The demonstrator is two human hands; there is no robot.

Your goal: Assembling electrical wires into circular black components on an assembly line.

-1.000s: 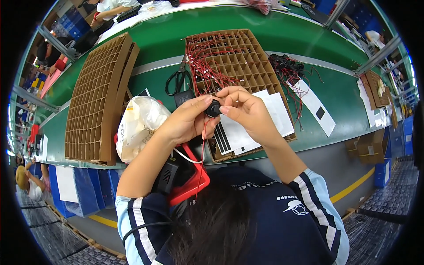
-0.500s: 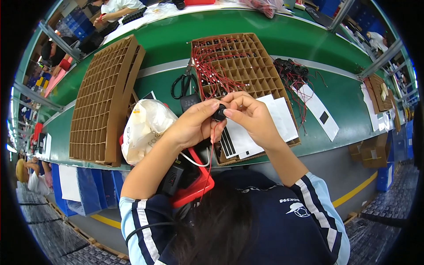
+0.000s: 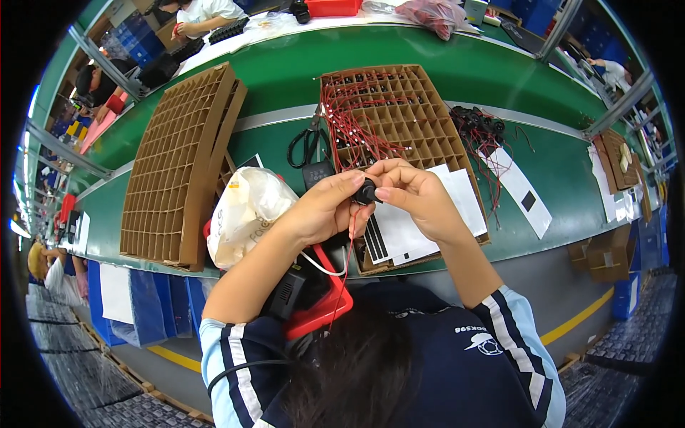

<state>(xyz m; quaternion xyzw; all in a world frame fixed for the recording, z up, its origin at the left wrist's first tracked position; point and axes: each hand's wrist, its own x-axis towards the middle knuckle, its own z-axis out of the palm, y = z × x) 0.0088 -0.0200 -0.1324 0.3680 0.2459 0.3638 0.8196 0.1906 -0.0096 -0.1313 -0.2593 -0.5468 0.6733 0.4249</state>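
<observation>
Between my two hands is a small round black part (image 3: 366, 192) with a thin red wire (image 3: 354, 227) hanging from it. My left hand (image 3: 330, 208) is closed on its left side, thumb and fingers pressed to it. The thumb and fingers of my right hand (image 3: 422, 202) pinch the same part from the right. Just beyond them is a divided cardboard tray (image 3: 421, 107), its far and left cells holding similar black parts with red wires (image 3: 346, 118). White sheets (image 3: 457, 196) lie across the tray's near right side, partly hidden by my right hand.
Left stand more cardboard dividers (image 3: 168, 157). A white plastic bag (image 3: 246, 210), a red bin (image 3: 321, 314) and black scissors (image 3: 308, 143) lie nearer. Loose black parts with wires (image 3: 478, 125) and a white strip (image 3: 524, 192) are right. Across the belt (image 3: 285, 64), a person (image 3: 207, 14) works.
The whole view has shifted slightly, so things appear a little lower and to the right. Both hands keep their hold on the black part; its round face shows at a slightly different angle.
</observation>
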